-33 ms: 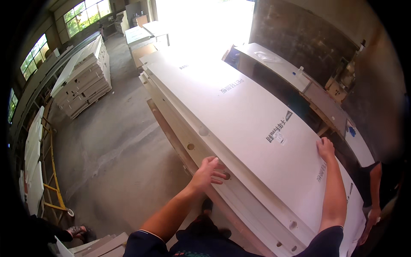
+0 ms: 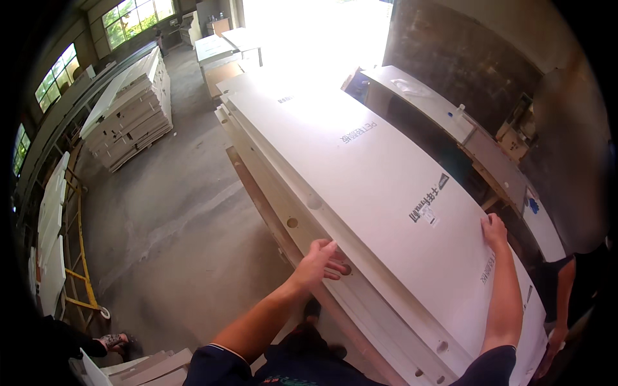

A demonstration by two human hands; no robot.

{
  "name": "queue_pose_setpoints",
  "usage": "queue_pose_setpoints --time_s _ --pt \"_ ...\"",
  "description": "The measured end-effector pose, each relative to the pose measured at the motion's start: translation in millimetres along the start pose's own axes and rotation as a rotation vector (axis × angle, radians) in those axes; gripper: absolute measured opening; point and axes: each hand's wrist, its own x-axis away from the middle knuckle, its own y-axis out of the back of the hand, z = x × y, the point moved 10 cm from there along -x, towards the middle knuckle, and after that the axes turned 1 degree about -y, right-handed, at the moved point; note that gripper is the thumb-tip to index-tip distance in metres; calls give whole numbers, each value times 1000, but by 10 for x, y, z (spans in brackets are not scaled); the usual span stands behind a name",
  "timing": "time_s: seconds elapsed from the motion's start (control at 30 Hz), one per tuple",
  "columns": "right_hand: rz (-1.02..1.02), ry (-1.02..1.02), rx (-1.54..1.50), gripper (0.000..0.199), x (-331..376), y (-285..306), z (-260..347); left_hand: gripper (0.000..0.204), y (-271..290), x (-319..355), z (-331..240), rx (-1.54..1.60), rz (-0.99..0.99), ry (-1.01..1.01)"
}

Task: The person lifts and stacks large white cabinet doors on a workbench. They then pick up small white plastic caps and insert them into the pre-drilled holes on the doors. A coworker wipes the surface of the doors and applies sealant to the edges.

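A long white panel [image 2: 380, 174] with dark printed markings lies on top of a stack of boards in front of me. My right hand [image 2: 494, 232] is at the panel's far long edge, its fingers curled over that edge. My left hand [image 2: 320, 260] is by the near long edge, fingers apart and slightly bent, with nothing in them. Its fingertips are close to a round hole in a lower board [image 2: 386, 321]; contact with the edge is hard to tell. More round holes show along the stack's near side.
A co-worker's hand [image 2: 555, 341] is by the panel's near right corner. A long workbench [image 2: 444, 109] stands beyond the stack. Stacked boards [image 2: 132, 106] rest at far left; a yellow-framed rack [image 2: 82, 257] holds panels. Loose boards [image 2: 154, 370] lie at lower left.
The whole view has shifted slightly, so the scene sits a little farther right. Both hands keep nearly the same places at the panel's edges.
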Motion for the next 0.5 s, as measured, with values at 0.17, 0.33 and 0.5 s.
queue_pose_setpoints --time_s 0.17,0.33,0.5 --pt "-46 73 -111 27 -42 -119 212 58 126 -129 96 -41 20 66" --pt "-72 207 -119 22 166 102 334 60 -3 -148 60 -49 32 96" --pt "-16 191 -298 21 526 77 544 59 25 -56 158 105 5 136"
